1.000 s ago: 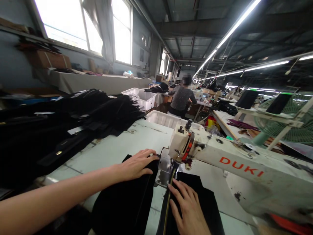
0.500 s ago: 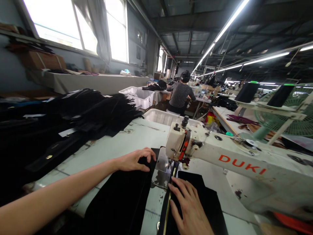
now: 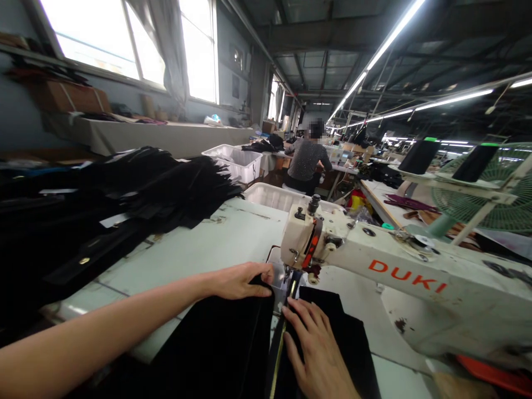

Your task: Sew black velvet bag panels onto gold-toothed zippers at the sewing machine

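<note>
My left hand (image 3: 245, 281) pinches the top edge of a black fabric panel (image 3: 216, 343), just left of the needle area of a white sewing machine (image 3: 399, 260). My right hand (image 3: 318, 343) lies with its fingers spread on a second black fabric piece (image 3: 353, 327), its fingertips beside a gold zipper (image 3: 281, 338). The zipper's far end runs up to the presser foot. Between the two fabric pieces a narrow strip of the table shows. The lower parts of both pieces leave the frame at the bottom.
A large pile of black fabric pieces (image 3: 124, 194) covers the table's left side. White plastic bins (image 3: 270, 194) stand behind the table. Thread cones (image 3: 419, 157) and a green fan (image 3: 490, 194) are at the right. Farther back, a person (image 3: 305, 163) sits facing away.
My left hand has moved right, closed on the left panel's edge and brought it nearer the needle and zipper. My right hand has barely shifted on its fabric.
</note>
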`<action>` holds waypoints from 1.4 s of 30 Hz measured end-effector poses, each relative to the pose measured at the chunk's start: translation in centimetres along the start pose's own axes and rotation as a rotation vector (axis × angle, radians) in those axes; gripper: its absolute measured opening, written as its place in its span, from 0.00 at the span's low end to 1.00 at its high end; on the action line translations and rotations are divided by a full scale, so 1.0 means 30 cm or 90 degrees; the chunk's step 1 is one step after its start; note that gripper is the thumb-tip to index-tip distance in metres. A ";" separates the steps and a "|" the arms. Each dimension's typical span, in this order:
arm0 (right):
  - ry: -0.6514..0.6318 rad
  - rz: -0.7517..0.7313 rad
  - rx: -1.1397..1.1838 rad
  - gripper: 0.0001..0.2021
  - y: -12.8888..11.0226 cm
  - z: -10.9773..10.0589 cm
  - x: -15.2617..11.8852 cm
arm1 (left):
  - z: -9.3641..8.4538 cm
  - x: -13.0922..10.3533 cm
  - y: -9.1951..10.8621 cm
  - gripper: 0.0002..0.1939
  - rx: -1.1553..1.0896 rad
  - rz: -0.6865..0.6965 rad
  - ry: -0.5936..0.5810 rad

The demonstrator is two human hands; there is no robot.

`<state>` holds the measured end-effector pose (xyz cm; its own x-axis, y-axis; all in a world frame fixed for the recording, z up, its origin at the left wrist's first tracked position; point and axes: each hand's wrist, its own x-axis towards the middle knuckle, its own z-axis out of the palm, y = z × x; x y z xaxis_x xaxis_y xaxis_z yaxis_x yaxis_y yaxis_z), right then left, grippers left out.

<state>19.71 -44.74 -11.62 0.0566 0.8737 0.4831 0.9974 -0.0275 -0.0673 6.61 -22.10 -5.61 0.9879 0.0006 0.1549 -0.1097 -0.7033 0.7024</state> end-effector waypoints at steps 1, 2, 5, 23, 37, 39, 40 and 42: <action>0.011 0.012 0.009 0.19 -0.009 0.003 0.002 | 0.026 0.019 0.001 0.07 0.021 0.003 -0.002; 0.024 0.024 0.018 0.19 -0.017 0.006 0.004 | 0.052 0.035 0.000 0.06 0.045 0.005 -0.002; 0.059 0.046 0.041 0.17 -0.027 0.013 0.006 | 0.113 0.057 -0.004 0.13 0.142 0.001 0.038; 0.049 -0.125 -0.093 0.23 0.085 0.095 -0.038 | 0.234 -0.105 0.136 0.29 0.197 -0.044 0.048; 0.062 -0.155 -0.163 0.21 0.130 0.103 0.074 | 0.189 -0.038 0.064 0.30 0.202 -0.038 0.065; 0.055 -0.169 -0.164 0.21 0.139 0.111 0.044 | 0.190 -0.050 0.089 0.31 0.200 -0.058 0.037; 0.051 -0.169 -0.162 0.20 0.144 0.117 0.029 | 0.189 -0.054 0.100 0.31 0.201 -0.068 0.024; 0.058 -0.167 -0.157 0.18 0.150 0.131 0.007 | 0.186 -0.057 0.115 0.31 0.203 -0.085 0.000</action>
<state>24.04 -42.76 -15.25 -0.2100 0.8203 0.5320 0.9587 0.0661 0.2766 5.15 -28.50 -7.32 0.9913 0.1079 0.0759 0.0607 -0.8840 0.4636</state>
